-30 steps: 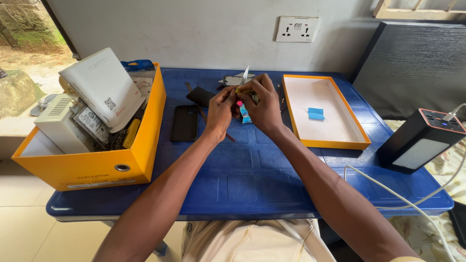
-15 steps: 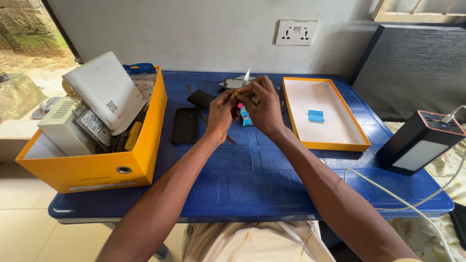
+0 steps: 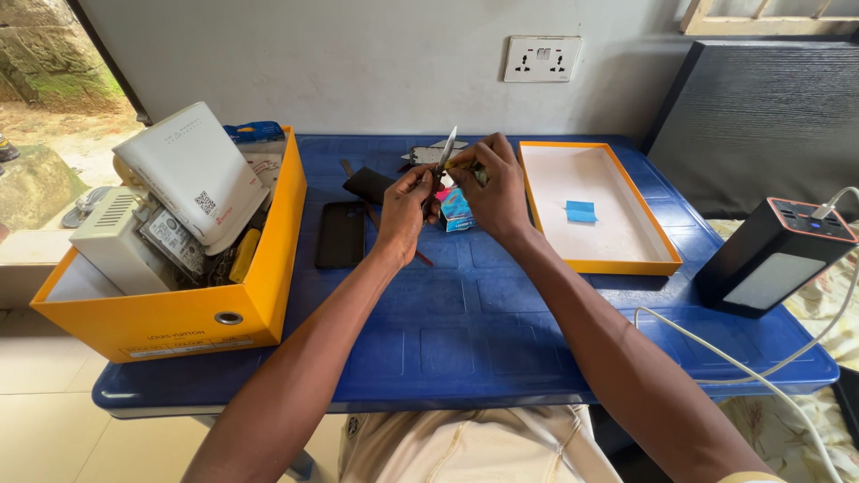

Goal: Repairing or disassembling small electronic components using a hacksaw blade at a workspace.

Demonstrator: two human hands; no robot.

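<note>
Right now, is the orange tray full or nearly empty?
Nearly empty: the orange tray shows its bare white floor, holding only one small blue piece.

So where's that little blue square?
The blue square lies in the shallow orange tray, right of the hands, near the table's back edge.

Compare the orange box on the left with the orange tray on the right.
The box is deep with tall walls; the tray is shallow with a low rim. The box is crammed with white devices and other electronics; the tray holds only a small blue piece on its white floor. The box overhangs the table's left edge; the tray lies fully on it. Both are orange and rectangular.
</note>
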